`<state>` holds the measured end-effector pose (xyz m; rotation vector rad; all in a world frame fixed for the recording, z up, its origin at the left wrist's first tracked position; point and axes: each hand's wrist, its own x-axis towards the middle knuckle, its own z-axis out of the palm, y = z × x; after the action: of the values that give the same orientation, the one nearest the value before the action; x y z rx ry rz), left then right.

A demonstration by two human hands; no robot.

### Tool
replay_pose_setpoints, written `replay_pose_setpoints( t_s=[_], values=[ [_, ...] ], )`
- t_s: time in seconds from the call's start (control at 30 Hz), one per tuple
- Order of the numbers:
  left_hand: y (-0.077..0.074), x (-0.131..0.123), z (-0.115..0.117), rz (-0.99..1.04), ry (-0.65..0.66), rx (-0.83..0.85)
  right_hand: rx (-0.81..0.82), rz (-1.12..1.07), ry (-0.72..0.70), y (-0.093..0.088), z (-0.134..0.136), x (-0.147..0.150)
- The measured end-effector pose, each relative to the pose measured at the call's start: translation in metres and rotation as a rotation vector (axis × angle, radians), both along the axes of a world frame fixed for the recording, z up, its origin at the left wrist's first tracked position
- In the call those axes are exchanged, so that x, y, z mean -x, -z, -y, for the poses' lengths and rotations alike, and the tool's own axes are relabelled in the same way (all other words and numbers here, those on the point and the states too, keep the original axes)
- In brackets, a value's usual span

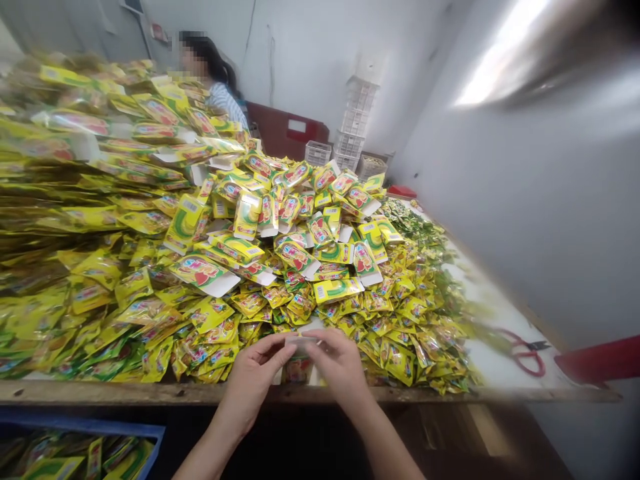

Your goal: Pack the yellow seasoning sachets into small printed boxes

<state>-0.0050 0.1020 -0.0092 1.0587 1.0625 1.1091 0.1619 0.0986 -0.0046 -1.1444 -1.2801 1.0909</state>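
Near the front edge of the table, my left hand and my right hand come together over a small printed carton. Fingers and thumbs of both hands pinch its greyish top end from either side, and the fingers hide part of it. Just beyond lies a heap of small yellow packets. On top of that heap rest many flat yellow-and-green cartons, one of them with its white flap sticking out.
Red-handled scissors lie on the white tabletop at the right, near a red object. A blue crate holding cartons stands below the table at left. Behind the pile are a person and stacked white baskets.
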Motion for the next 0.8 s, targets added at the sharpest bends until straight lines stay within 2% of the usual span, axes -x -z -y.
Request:
replay_pose_setpoints(
  t_s=[0.1, 0.2, 0.33, 0.47, 0.6, 0.7, 0.8],
  values=[
    [0.005, -0.002, -0.001, -0.074, -0.069, -0.066, 0.031, -0.051, -0.048, -0.006, -0.004, -0.002],
    [0.006, -0.006, -0.004, -0.098, -0.084, -0.101, 0.098, -0.084, -0.026, -0.007, -0.006, -0.005],
    [0.007, -0.007, -0.010, -0.158, -0.037, -0.170, 0.177, -0.153, -0.002, -0.006, -0.008, -0.005],
    [0.010, 0.001, -0.016, -0.262, 0.011, -0.374, 0.160, -0.153, -0.018, -0.006, -0.009, -0.006],
    [0.012, 0.010, -0.017, -0.307, 0.036, -0.540, 0.045, 0.029, -0.046, -0.009, -0.005, -0.011],
    [0.014, 0.014, -0.013, -0.339, 0.083, -0.570, -0.125, 0.232, -0.040, -0.010, 0.001, -0.014],
    [0.018, 0.015, -0.009, -0.357, 0.119, -0.586, -0.243, 0.299, -0.018, -0.005, 0.008, -0.013]
  ],
)
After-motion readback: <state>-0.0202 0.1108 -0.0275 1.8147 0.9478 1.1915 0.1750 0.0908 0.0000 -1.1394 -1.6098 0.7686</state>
